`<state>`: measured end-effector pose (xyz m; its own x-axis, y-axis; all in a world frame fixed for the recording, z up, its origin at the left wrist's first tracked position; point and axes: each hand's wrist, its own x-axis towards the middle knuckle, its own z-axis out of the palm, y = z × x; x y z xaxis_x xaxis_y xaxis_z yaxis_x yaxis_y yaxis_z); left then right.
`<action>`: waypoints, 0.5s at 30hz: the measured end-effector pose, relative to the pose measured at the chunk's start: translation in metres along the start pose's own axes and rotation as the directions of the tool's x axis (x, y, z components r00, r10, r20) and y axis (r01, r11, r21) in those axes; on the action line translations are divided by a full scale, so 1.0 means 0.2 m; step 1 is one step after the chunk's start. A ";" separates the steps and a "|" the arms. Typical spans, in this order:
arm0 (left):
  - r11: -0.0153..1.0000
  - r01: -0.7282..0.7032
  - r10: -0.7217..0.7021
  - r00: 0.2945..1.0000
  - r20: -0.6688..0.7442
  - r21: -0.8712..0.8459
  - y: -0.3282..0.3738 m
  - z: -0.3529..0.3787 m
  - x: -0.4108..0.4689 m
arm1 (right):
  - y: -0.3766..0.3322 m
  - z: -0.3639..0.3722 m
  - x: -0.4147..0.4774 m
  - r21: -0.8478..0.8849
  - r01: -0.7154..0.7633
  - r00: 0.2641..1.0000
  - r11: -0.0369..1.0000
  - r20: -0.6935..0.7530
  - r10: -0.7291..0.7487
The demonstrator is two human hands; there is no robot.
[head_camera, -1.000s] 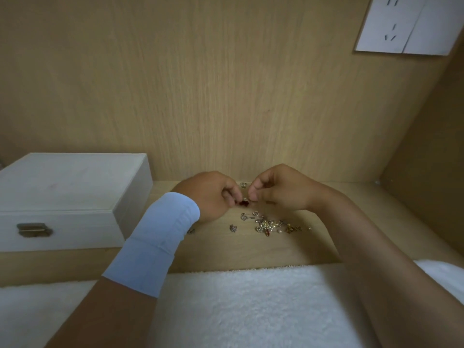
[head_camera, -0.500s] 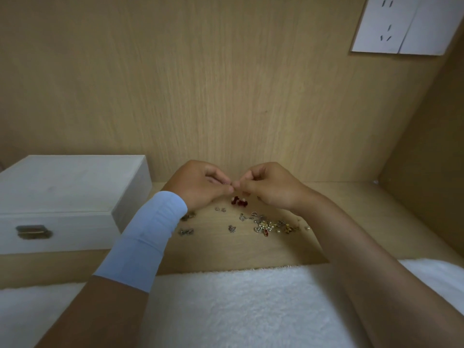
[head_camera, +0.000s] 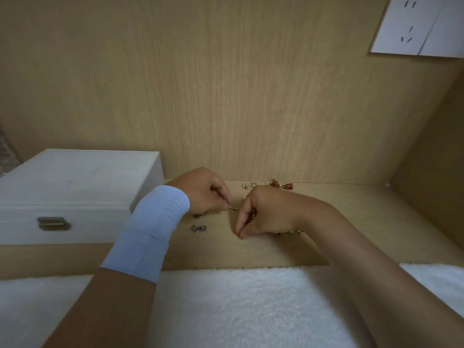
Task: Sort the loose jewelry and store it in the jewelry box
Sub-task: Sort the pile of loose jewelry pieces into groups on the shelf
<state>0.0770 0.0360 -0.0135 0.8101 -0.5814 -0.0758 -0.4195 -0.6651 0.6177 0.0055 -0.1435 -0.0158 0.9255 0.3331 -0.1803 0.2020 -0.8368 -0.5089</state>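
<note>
- The sort is early by my reading: the jewelry box (head_camera: 75, 177) sits closed at the left of the surface (head_camera: 376, 204) with its latch (head_camera: 53, 223) facing near. I can see nothing stored in it.
- The loose jewelry lies in small groups on the surface. A dark pair (head_camera: 198, 228) sits near the blue wristband (head_camera: 155, 227), and another dark bit (head_camera: 199, 215) sits just past it. Amber and red pieces (head_camera: 281, 184) lie far, against the back wall, with pale pieces (head_camera: 248, 185) to their left.
- A few more bits (head_camera: 295, 231) peek out from under my view of the right wrist. The rest of that cluster is hidden.
- The left hand (head_camera: 200, 194) is curled low, and its fingers (head_camera: 224, 200) come together in a pinch on a tiny piece (head_camera: 230, 207). I cannot tell whether that piece is lifted or lying flat.
- The right hand (head_camera: 268, 212) is curled too, thumb and forefinger pressed tip to tip down at the surface. A red piece (head_camera: 253, 215) shows inside the curl, so I judge that the hand holds it.
- The two hands are just apart, well right of the box.
- Left to do, as I judge it: finish the grouping, open the box, and carry every group in.
- A white towel (head_camera: 226, 305) covers the near edge.
</note>
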 end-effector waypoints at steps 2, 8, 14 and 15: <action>1.000 0.001 -0.002 0.999 0.051 0.016 0.00 0.01 0.00 | 0.00 0.00 0.00 0.039 0.009 0.999 0.999 0.045 -0.011; 0.996 0.018 -0.027 0.994 0.104 0.091 0.01 0.04 0.01 | -0.01 0.02 0.01 0.095 0.020 0.994 0.995 0.103 -0.030; 0.987 0.015 -0.033 0.993 0.110 0.163 0.01 0.09 0.02 | 0.13 -0.14 -0.04 0.139 -0.062 0.981 0.988 -0.174 0.086; 0.985 0.014 -0.034 0.993 0.111 0.171 0.01 0.09 0.02 | 0.16 -0.16 -0.04 0.097 -0.084 0.966 0.992 -0.235 0.105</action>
<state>0.0727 0.0243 -0.0271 0.7731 -0.6073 -0.1833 -0.4720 -0.7438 0.4733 0.0144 -0.1861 -0.0040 0.9909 0.1315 -0.0296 0.0912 -0.8157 -0.5713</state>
